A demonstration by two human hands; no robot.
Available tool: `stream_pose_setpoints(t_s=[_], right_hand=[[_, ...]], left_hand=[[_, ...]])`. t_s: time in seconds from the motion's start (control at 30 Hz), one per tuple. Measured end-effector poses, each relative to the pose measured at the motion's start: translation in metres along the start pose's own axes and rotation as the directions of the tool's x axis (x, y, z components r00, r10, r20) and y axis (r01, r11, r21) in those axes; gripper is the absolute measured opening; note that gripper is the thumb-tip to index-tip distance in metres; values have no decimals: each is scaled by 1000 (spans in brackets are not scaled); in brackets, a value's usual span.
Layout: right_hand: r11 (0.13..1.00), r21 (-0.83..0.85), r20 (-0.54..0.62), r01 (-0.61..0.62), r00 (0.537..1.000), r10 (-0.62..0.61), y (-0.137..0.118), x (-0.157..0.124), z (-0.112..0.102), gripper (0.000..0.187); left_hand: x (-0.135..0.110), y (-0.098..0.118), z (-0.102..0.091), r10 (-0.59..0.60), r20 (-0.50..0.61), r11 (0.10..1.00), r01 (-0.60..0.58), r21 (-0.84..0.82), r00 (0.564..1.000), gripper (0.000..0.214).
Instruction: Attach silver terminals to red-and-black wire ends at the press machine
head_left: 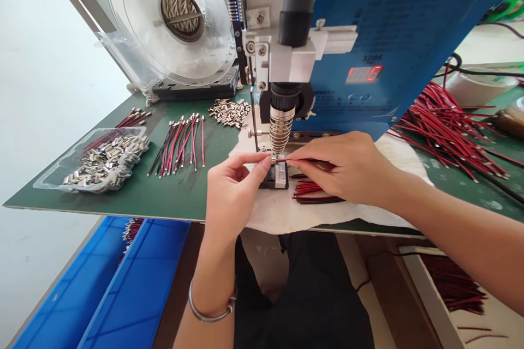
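My left hand (235,188) pinches at the small fixture (280,174) under the soldering machine's tip (281,128). A small metal connector seems to be between the thumb and forefinger, mostly hidden by them. From the other side my right hand (344,166) grips a red and black wire (295,160), its end pointing at the fixture and my left fingertips. Below that hand a bundle of red and black wires (313,191) lies on the white cloth (270,215).
A clear tray of metal connectors (108,161) stands at left, near wires with connectors attached (180,144). Loose connectors (230,113) are heaped behind. The blue machine body (368,22) rises close ahead. More wires (454,125) are piled at right; blue bins (135,283) sit below the table edge.
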State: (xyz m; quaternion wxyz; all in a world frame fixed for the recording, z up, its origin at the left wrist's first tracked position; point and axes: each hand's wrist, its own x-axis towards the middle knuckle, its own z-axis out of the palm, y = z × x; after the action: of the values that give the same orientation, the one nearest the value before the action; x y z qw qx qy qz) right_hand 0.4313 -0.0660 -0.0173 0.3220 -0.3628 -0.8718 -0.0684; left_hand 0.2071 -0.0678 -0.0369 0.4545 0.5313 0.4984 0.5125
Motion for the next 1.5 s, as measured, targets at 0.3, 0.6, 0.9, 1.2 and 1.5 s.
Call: stream_pose_setpoints(t_s=[0.3, 0.6, 0.9, 1.2, 1.5], right_hand=[[1000, 23, -17, -11, 1000, 11, -2, -2, 1, 26], [999, 18, -55, 50, 997, -49, -5, 0, -1, 22], [1000, 18, -25, 5, 1000, -4, -4, -1, -2, 23], [998, 37, -35, 43, 999, -42, 1, -2, 1, 22], [997, 58, 22, -52, 998, 51, 1, -3, 2, 22]], left_hand=[[0, -3, -2, 4, 40, 998, -1, -68, 999, 11], [0, -3, -2, 12, 55, 993, -5, -117, 998, 9], [1, -2, -2, -13, 69, 996, 19, -89, 998, 14], [0, -2, 0, -15, 58, 998, 19, -68, 998, 19], [2, -4, 0, 10, 41, 999, -8, -37, 999, 23]])
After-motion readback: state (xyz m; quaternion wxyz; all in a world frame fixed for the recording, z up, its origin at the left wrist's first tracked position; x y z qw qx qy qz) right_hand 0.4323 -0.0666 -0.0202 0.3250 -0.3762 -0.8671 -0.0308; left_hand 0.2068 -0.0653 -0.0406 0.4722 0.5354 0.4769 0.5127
